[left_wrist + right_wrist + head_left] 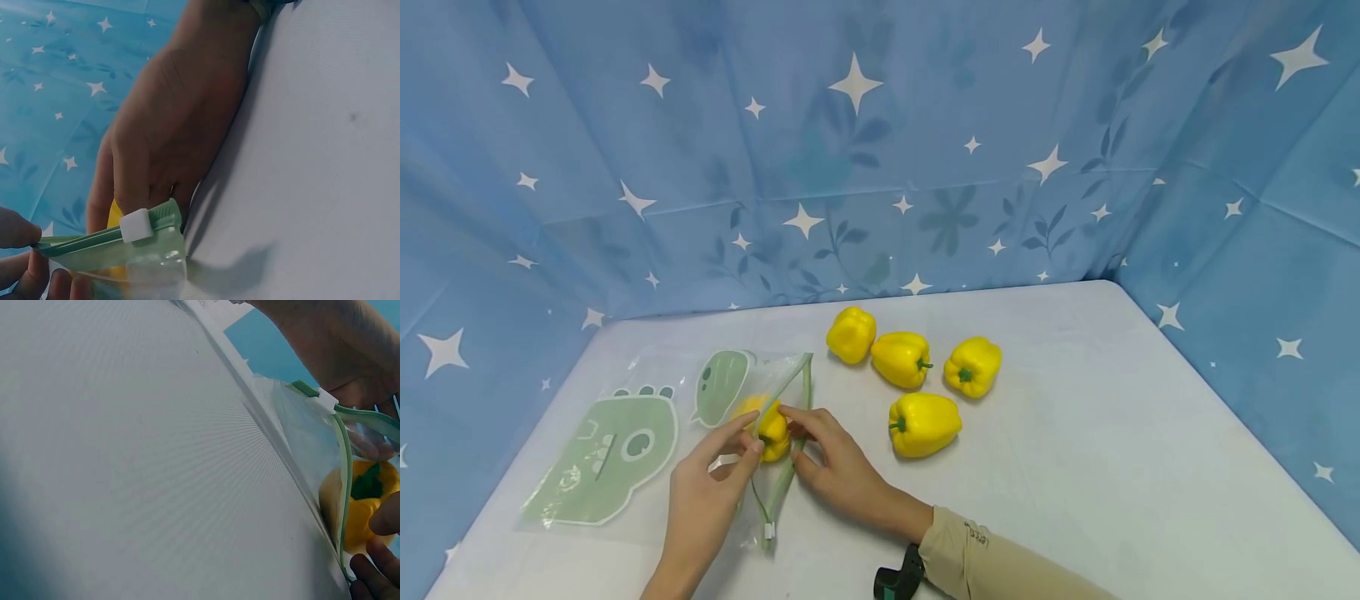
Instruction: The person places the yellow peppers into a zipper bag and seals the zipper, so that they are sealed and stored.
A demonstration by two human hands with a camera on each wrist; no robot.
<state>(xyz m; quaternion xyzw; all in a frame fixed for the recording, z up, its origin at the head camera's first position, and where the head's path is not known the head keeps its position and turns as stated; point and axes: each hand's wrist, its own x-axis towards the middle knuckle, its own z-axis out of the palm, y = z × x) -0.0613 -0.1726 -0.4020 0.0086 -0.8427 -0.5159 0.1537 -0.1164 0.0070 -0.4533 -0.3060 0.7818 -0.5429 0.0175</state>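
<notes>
A clear zip bag point(651, 367) with a green dinosaur print lies on the left of the table, its green-edged mouth facing right and spread apart. One yellow bell pepper point(772, 433) sits inside, just behind the mouth, its green stem point(367, 482) toward the opening. My left hand point(707, 483) holds the bag's near-left rim beside the pepper; some of its fingertips are hidden behind the film. From the right, my right hand point(842, 479) pinches the green zip strip point(81, 242), fingertips close to the pepper. A white slider point(135, 225) sits at the zip's near end.
Several loose yellow bell peppers point(925, 425) stand right of the bag, at the middle and back of the white table point(1075, 467). A blue star-patterned curtain point(925, 167) rises behind and along the sides. The right wrist carries a black device point(901, 575).
</notes>
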